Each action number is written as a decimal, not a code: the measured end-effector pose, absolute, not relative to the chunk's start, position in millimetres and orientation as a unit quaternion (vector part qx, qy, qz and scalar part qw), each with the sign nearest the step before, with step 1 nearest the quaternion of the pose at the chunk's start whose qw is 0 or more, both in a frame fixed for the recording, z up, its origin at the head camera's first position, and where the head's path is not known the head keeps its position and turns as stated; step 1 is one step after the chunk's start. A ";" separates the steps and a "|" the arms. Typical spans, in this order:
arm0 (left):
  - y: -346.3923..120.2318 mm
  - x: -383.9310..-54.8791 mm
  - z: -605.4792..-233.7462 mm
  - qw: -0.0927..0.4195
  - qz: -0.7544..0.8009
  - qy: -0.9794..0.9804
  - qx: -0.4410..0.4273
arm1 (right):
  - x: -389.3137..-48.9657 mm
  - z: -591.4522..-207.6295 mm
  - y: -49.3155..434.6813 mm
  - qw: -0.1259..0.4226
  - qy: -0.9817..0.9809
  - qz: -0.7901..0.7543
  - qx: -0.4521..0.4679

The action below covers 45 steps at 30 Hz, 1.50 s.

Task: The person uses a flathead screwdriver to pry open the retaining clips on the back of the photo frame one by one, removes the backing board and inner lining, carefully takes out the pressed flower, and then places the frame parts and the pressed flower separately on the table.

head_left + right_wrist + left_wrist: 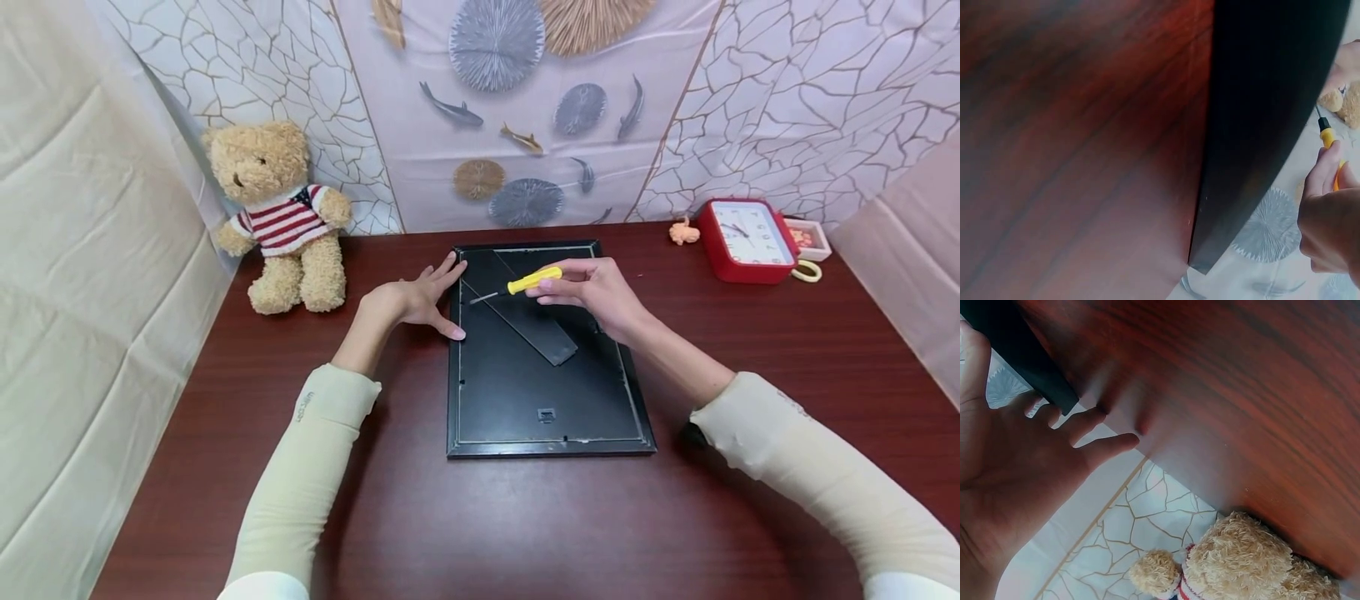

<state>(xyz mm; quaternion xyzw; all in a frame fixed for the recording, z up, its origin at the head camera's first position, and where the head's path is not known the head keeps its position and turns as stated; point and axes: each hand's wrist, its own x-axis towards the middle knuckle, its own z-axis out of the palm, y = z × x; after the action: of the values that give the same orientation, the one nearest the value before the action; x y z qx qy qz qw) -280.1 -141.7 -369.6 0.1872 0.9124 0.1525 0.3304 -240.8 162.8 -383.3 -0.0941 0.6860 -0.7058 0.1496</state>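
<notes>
A black picture frame point(510, 400) lies back side up on the table, its flat easel leg point(528, 325) slanting across the backing. My left hand point(412, 300) rests at the frame's left edge, fingers spread and thumb extended; the left wrist view shows the same hand point(1029, 450) from the palm side. Over the upper part of the frame, my right hand point(588, 292) pinches the yellow handle of a screwdriver point(536, 279). Its blade points left, the tip close over a small metal tab near the left edge. The right wrist view also has the screwdriver point(1327, 134) at its right side.
On the dark red wooden table point(480, 525), a teddy bear point(288, 225) in a striped shirt sits at the back left. At the back right stand a red clock point(750, 237), a small orange figurine point(683, 232) and a little pink-and-white box point(810, 239). Patterned cloth point(517, 142) hangs behind.
</notes>
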 end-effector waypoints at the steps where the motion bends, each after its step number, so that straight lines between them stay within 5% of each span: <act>1: -141.6 -280.1 -370.1 0.330 0.148 0.913 0.187 | -241.5 -384.2 161.2 0.153 0.688 -0.704 -0.090; 24: -142.6 -279.9 -368.1 0.329 0.152 0.915 0.180 | -254.2 -391.6 153.0 0.183 0.683 -0.705 -0.064; 45: -146.8 -280.9 -377.2 0.331 0.164 0.910 0.187 | -253.2 -400.9 143.6 0.110 0.734 -0.655 -0.142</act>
<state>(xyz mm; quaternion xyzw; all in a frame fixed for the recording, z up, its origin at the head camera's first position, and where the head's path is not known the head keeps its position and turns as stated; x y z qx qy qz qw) -280.9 -146.8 -377.2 0.1871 0.9102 0.1636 0.3313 -253.2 143.6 -400.9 -0.1422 0.7335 -0.6555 0.1098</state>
